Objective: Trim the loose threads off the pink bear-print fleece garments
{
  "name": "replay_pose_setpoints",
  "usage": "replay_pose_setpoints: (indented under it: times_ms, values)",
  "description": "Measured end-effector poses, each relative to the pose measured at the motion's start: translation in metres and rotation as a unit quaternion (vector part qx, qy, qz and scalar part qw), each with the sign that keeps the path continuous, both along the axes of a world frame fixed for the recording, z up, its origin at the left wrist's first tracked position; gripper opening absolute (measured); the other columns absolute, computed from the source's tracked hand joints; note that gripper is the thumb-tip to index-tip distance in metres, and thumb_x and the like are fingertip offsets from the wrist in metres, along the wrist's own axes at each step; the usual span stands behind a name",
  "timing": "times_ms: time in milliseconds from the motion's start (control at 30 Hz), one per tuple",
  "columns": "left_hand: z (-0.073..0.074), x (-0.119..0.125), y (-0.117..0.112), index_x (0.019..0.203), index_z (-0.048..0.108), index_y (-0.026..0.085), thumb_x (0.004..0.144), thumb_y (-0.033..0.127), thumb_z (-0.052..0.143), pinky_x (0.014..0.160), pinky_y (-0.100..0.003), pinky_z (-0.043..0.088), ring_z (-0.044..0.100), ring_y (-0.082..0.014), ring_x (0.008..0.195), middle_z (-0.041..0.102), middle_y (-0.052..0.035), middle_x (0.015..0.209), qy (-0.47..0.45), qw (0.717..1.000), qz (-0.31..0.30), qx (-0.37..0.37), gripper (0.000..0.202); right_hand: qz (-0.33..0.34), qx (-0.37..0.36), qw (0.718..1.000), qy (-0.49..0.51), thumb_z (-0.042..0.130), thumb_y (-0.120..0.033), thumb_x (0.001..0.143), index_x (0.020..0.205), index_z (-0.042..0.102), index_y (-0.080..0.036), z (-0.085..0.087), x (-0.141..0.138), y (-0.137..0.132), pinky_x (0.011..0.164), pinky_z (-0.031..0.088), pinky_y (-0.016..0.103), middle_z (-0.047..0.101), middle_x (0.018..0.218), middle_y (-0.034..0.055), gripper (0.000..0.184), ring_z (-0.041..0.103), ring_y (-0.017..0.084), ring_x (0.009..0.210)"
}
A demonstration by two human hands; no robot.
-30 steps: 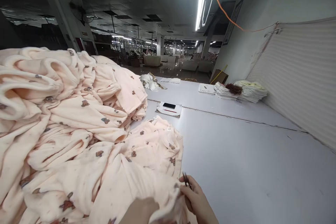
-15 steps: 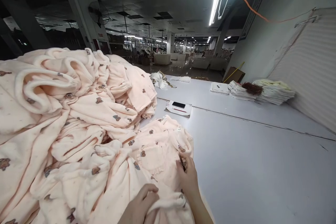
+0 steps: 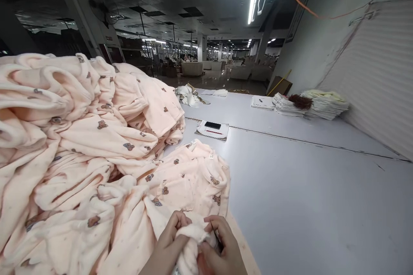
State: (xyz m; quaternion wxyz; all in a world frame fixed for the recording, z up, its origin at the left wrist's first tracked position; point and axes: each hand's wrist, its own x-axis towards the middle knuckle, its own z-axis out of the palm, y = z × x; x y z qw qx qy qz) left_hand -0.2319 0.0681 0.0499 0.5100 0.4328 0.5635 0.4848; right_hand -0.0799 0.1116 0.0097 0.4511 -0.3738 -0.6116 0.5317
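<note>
My left hand (image 3: pixel 169 240) pinches a bunched fold of a pale pink fleece garment (image 3: pixel 183 193) printed with small brown bears. My right hand (image 3: pixel 222 245) is closed round small dark thread snips (image 3: pixel 220 244), their thin tip pointing up and left. Its fingers meet the same gathered fold, close beside the left hand. Much of the snips is hidden by the fingers. A small white label (image 3: pixel 211 157) shows on the far part of the garment. To the left rises a big heap of the same fleece (image 3: pixel 106 131).
Beyond the garment, a phone (image 3: pixel 213 125) and a red pen (image 3: pixel 214 132) lie on a notepad (image 3: pixel 201 129). The pale table (image 3: pixel 306 197) extends right, with a seam across it. Stacks of white cloth (image 3: pixel 327 105) stand by the wall, and white scraps (image 3: pixel 188 96) lie at the far edge.
My right hand has drawn back toward me with the snips and joined my left hand at the fold. The left fingers now pinch the lifted fleece. The view has shifted slightly.
</note>
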Motion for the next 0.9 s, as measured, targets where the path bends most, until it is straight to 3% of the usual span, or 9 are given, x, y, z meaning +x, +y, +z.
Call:
replay_pose_setpoints:
  times_ms: [100,167,233,333,433,500,633,767,900]
  values:
    - [0.002,-0.001,0.003,0.096,0.049,0.024,0.079,0.031,0.06,0.076,-0.026,0.042,0.055,-0.0171,0.083,0.055,0.0013,0.09,0.076,0.994,-0.072,0.029,0.022,-0.037,0.001,0.999,0.022,0.051,-0.007,0.06,0.076,0.052,-0.023,-0.013,-0.006,-0.005,0.068,0.044,0.022,0.059,0.091,0.0,0.022,0.059,0.016,0.083]
    - [0.003,-0.001,0.005,0.093,0.052,0.024,0.077,0.03,0.063,0.079,-0.027,0.042,0.055,-0.0185,0.088,0.055,0.0001,0.093,0.148,0.983,-0.106,0.03,0.02,-0.052,-0.001,0.998,0.03,0.052,-0.007,0.06,0.077,0.053,-0.023,-0.018,-0.006,-0.007,0.07,0.045,0.022,0.06,0.092,0.0003,0.023,0.06,0.017,0.085]
    - [0.004,0.001,0.008,0.085,0.051,0.023,0.079,0.025,0.061,0.08,-0.026,0.043,0.054,-0.0191,0.092,0.055,-0.0008,0.094,0.174,0.978,-0.113,0.034,0.012,-0.064,-0.006,0.998,0.028,0.054,-0.008,0.062,0.076,0.056,-0.022,-0.019,-0.002,-0.007,0.075,0.045,0.023,0.061,0.096,0.0016,0.02,0.06,0.019,0.09]
    - [0.006,0.006,0.007,0.089,0.048,0.023,0.085,0.02,0.052,0.084,-0.027,0.044,0.055,-0.0187,0.096,0.057,-0.0027,0.1,0.192,0.971,-0.118,0.081,0.007,-0.052,-0.004,0.999,0.012,0.059,-0.014,0.069,0.076,0.061,-0.021,-0.015,0.008,-0.004,0.075,0.046,0.024,0.062,0.102,0.0041,0.011,0.062,0.018,0.087]
    - [0.005,0.009,0.004,0.091,0.049,0.023,0.09,0.017,0.039,0.077,-0.027,0.047,0.057,-0.0173,0.084,0.058,-0.0034,0.091,0.278,0.938,-0.154,0.14,0.011,-0.029,0.042,0.999,-0.02,0.059,-0.022,0.077,0.077,0.064,-0.021,-0.006,0.021,-0.001,0.074,0.047,0.025,0.061,0.101,0.0068,0.005,0.062,0.02,0.088]
    - [0.002,0.01,0.001,0.098,0.051,0.023,0.09,0.014,0.037,0.078,-0.027,0.048,0.057,-0.0174,0.086,0.058,-0.0052,0.094,0.331,0.908,-0.168,0.196,0.018,-0.022,0.066,0.996,-0.052,0.057,-0.028,0.082,0.076,0.064,-0.021,0.0,0.028,-0.001,0.068,0.046,0.024,0.058,0.098,0.007,0.012,0.062,0.018,0.082]
    - [-0.01,0.015,0.0,0.104,0.053,0.022,0.091,0.012,0.037,0.08,-0.027,0.048,0.056,-0.0175,0.09,0.057,-0.0085,0.101,0.356,0.875,-0.132,0.301,0.023,-0.022,0.091,0.991,-0.092,0.052,-0.028,0.085,0.075,0.058,-0.022,0.008,0.035,-0.001,0.057,0.043,0.021,0.051,0.084,0.0024,0.013,0.054,0.013,0.064]
    - [-0.025,0.023,0.0,0.093,0.052,0.021,0.092,0.017,0.033,0.072,-0.026,0.049,0.055,-0.0167,0.08,0.056,-0.0076,0.092,0.341,0.879,-0.089,0.321,0.02,-0.03,0.11,0.988,-0.102,0.051,-0.03,0.085,0.079,0.059,-0.023,0.004,0.035,-0.005,0.058,0.042,0.022,0.05,0.081,0.0018,0.013,0.054,0.014,0.065]
    - [-0.035,0.027,0.002,0.095,0.053,0.021,0.092,0.017,0.033,0.069,-0.026,0.048,0.056,-0.0169,0.078,0.057,-0.0074,0.091,0.351,0.874,-0.066,0.331,0.021,-0.061,0.105,0.985,-0.121,0.049,-0.028,0.083,0.072,0.054,-0.022,0.002,0.029,-0.011,0.049,0.034,0.023,0.048,0.08,0.0014,0.013,0.045,0.012,0.056]
